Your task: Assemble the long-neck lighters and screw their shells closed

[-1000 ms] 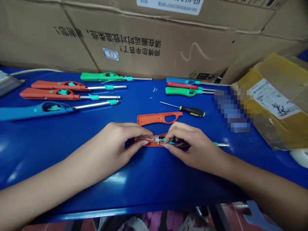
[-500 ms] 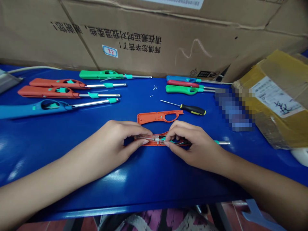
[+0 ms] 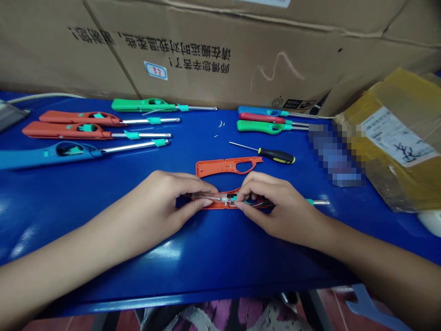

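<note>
An opened orange gas lighter [image 3: 215,207] lies before me, its inner parts showing. A clear fuel tank [image 3: 212,197] sits in its handle end, and my left hand [image 3: 175,197] is closed on that tank between thumb and fingers. My right hand [image 3: 272,202] pinches at the lighter's middle, by the white nozzle and green trigger parts; what exactly its fingertips grip is too small to make out. The lighter's metal tube [image 3: 320,202] sticks out beyond the right hand. Just behind lies the loose orange half shell [image 3: 212,168], inner side up.
A black-and-yellow screwdriver [image 3: 277,156] and tiny screws [image 3: 221,123] lie behind the shell. Several assembled lighters, one of them blue [image 3: 44,155], lie at left; others, including a green one [image 3: 257,127], at back right. A large carton [image 3: 193,87] and a taped box [image 3: 382,184] border the table.
The view has shifted very slightly. Both hands stay at the opened lighter, with hardly any visible movement of the fingers.
</note>
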A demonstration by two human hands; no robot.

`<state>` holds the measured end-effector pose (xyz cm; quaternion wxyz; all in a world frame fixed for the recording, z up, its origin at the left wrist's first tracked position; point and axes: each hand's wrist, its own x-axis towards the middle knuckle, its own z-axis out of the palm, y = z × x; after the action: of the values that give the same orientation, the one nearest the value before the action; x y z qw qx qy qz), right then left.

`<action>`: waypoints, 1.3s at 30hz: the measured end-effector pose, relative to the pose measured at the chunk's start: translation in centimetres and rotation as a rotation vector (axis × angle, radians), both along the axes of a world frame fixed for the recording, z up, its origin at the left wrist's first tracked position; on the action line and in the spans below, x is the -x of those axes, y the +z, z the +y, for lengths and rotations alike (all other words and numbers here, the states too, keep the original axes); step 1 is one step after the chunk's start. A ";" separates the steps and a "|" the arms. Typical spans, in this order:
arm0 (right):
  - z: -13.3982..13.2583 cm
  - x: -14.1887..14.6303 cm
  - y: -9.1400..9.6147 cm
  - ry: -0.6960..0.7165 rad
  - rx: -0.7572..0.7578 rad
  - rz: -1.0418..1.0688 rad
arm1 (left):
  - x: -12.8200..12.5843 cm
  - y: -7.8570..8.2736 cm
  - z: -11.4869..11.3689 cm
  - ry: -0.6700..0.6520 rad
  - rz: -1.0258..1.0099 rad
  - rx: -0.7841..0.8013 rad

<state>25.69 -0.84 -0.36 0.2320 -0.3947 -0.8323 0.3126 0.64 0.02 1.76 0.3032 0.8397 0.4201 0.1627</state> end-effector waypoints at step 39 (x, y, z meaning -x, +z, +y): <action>0.2 -0.1 -0.8 0.030 0.008 0.072 | -0.3 -0.2 -0.2 -0.022 -0.020 0.004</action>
<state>25.80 -0.67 -1.15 0.2552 -0.3715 -0.8281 0.3334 0.96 -0.15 1.59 0.3108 0.8420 0.4083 0.1667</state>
